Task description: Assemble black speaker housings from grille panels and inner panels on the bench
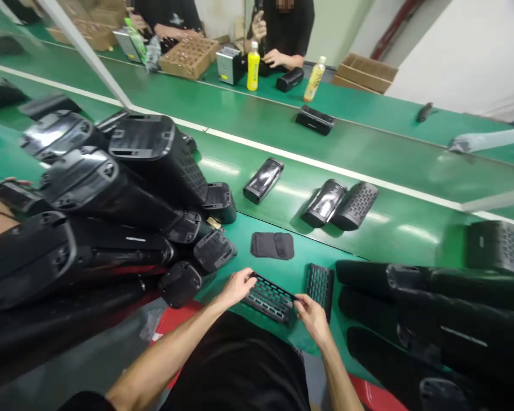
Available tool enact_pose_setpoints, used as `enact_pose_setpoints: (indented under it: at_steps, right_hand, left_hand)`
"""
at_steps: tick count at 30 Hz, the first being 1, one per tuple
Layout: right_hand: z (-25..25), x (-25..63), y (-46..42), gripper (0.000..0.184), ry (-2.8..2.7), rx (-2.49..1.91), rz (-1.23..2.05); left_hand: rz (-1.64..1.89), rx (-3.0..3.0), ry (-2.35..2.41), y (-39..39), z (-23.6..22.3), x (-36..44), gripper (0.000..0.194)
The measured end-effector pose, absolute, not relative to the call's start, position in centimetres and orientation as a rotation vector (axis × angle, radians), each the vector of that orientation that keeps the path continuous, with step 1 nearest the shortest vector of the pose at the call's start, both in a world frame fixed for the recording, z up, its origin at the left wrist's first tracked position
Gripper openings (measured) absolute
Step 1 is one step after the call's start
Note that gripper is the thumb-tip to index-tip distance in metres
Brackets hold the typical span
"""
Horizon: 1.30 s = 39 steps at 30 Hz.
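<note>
Between my hands is a black perforated grille panel (268, 297), tilted just above the green bench in front of my body. My left hand (236, 287) pinches its upper left corner. At its right end, my right hand (310, 314) grips the edge between thumb and fingers. A second black perforated grille (320, 283) lies on the bench right beside my right hand. Just beyond the held panel is a small stack of flat dark rectangular sheets (272, 245).
Black speaker-like housings (137, 137) are piled high at left, and more long black housings (445, 308) lie at right. On the green conveyor (389, 188) sit several black units (263, 180). Across it, two people work near a yellow bottle (253, 67) and a partitioned cardboard box (188, 57).
</note>
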State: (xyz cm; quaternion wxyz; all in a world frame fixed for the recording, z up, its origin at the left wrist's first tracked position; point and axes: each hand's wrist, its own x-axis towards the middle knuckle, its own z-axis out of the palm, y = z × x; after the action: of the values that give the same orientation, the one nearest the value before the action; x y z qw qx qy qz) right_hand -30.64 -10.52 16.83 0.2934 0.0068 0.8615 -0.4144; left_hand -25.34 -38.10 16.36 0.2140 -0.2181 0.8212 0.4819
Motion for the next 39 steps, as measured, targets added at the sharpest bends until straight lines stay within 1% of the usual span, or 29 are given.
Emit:
enact_pose_setpoints:
  at_steps: [4,6,7,8,10,13,15,17,20,24,29,31,34,37,39]
  right_hand:
    - [15.0,-36.3,-16.8,0.047,2.452,-0.035,-1.002]
    - [14.2,-38.6,-19.8,0.045,2.532,-0.039,-0.929]
    - [13.8,-39.5,-21.0,0.044,2.563,-0.036,-0.888]
    - [13.4,-40.3,-22.0,0.042,2.587,-0.03,-0.848]
    - [12.8,-41.6,-23.1,0.037,2.611,-0.027,-0.779]
    - [12.4,-42.8,-22.7,0.032,2.59,-0.081,-0.741]
    - [12.3,-43.3,-21.7,0.035,2.555,-0.132,-0.759]
    - [12.2,-43.7,-20.7,0.04,2.515,-0.158,-0.788]
    - [12.1,-44.0,-19.7,0.048,2.464,-0.142,-0.843]
    - [12.1,-44.3,-18.3,0.06,2.461,-0.06,-0.932]
    - [13.2,-43.5,-17.1,0.064,2.652,0.104,-0.986]
    - [13.2,-42.3,-18.3,0.06,2.685,0.1,-1.006]
    - [12.3,-40.3,-21.7,0.051,2.635,0.018,-1.016]
    - [11.3,-39.6,-24.5,0.041,2.592,0.005,-0.993]
    - [10.9,-39.9,-25.1,0.038,2.569,0.018,-1.006]
  left_hand:
    - [1.189,-0.812,2.288,-39.5,15.6,-22.0,0.019]
    - [1.115,-0.89,2.31,-39.1,16.2,-21.5,0.013]
    - [1.068,-0.918,2.339,-38.9,16.7,-21.5,0.013]
    - [1.026,-0.92,2.381,-38.5,17.2,-21.8,0.016]
    - [1.004,-0.806,2.513,-37.9,18.1,-22.9,0.023]
    - [1.111,-0.438,2.745,-37.2,18.1,-26.0,0.031]
    - [1.117,-0.325,2.836,-37.0,17.3,-28.5,0.037]
    - [1.05,-0.345,2.846,-36.9,16.1,-30.4,0.04]
    - [0.94,-0.314,2.818,-36.9,14.8,-31.8,0.034]
    - [0.832,-0.251,2.889,-36.8,13.8,-31.6,0.029]
    - [0.82,-0.283,2.999,-36.6,12.4,-30.8,0.024]
    - [0.896,-0.324,3.031,-36.6,12.0,-30.8,0.024]
    - [0.994,-0.485,3.022,-36.5,11.6,-31.5,0.02]
    - [0.968,-0.688,2.986,-36.4,11.3,-33.0,0.018]
    - [0.924,-0.783,2.966,-36.3,11.1,-34.0,0.015]
